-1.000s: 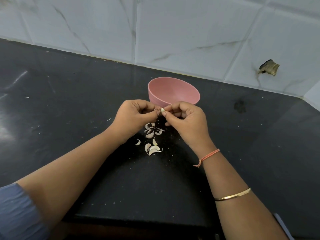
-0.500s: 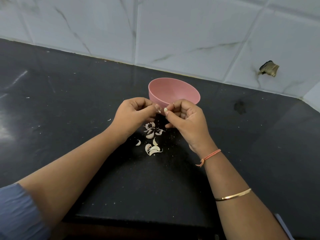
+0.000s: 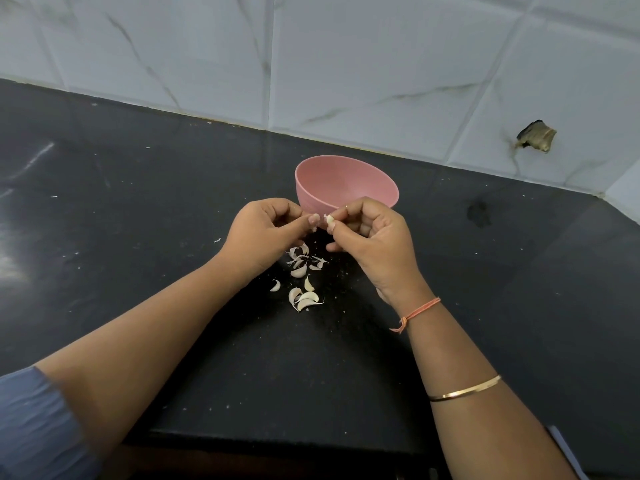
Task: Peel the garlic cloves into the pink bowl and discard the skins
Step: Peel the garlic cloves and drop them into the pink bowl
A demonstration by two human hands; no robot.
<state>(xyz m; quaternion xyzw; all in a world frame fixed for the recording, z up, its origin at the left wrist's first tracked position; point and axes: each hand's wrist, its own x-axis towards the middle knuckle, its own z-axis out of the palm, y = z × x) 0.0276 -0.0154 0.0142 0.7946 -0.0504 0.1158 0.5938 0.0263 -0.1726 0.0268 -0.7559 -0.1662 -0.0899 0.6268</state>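
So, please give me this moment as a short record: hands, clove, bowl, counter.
right hand: pinches a garlic clove
left hand: fingers curled, beside the clove; holding skin or not, unclear
pink bowl: upright, behind the hands; no clove visible inside
garlic pieces: scattered on the black counter, nearer than the hands

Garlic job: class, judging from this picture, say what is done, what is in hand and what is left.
Done: little. The visible inside of the bowl shows no cloves, though its near part is hidden.
In hand: the right hand pinches one clove, with the left hand close beside it.
Left: the pile of cloves and skins on the counter.
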